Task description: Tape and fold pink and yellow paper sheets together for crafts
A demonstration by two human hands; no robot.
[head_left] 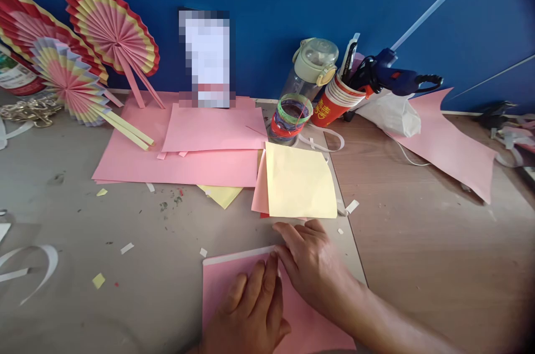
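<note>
A pink paper sheet [221,281] lies on the table at the bottom centre, its far edge folded over into a narrow pale strip. My left hand [251,315] lies flat on the sheet with fingers stretched toward that fold. My right hand [311,265] rests beside it, fingers spread and pressing the sheet's far right corner. Neither hand grips anything. Just beyond them lies a yellow square sheet [298,181] on top of a pink one.
Large pink sheets [175,164] lie mid-table. Paper fans [112,30] lean at the back left against the blue wall. A bottle [311,67], tape rolls [292,114], a cup of tools [338,100] and a glue gun [401,78] stand behind. Paper scraps dot the table.
</note>
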